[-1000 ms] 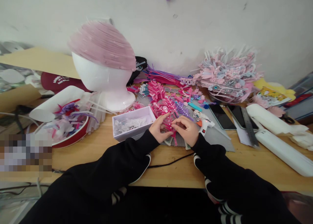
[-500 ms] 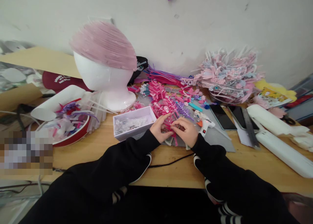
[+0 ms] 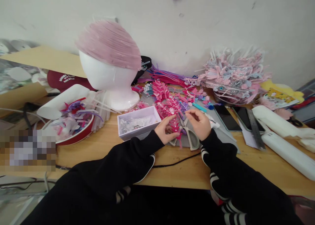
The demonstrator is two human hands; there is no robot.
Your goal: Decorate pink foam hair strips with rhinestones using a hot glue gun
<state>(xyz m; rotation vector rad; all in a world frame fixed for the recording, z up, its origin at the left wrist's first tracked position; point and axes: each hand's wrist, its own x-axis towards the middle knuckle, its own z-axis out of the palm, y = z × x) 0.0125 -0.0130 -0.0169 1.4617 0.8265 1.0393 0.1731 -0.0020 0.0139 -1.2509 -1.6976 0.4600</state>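
My left hand (image 3: 164, 131) lies on a grey mat (image 3: 222, 130) with its fingers closed on a pink beaded hair ornament (image 3: 173, 127). My right hand (image 3: 201, 124) hovers just right of it, with thumb and forefinger pinched together; what they hold is too small to see. Grey-handled scissors (image 3: 191, 137) lie on the mat between my two hands. Behind the hands is a heap of more pink and purple ornaments (image 3: 169, 98).
A white box of clear beads (image 3: 136, 121) sits left of my left hand. Behind it stands a white mannequin head (image 3: 110, 79) in a pink cap. A red tin (image 3: 76, 135) is at left. Two phones (image 3: 227, 118), a metal ruler (image 3: 256, 128), white rolls (image 3: 283, 145) and pastel ornaments (image 3: 233, 74) are at right.
My right hand has left the ornament and moved up and to the right, which uncovers the scissors. My left hand stays on the ornament. The camera has shifted slightly.
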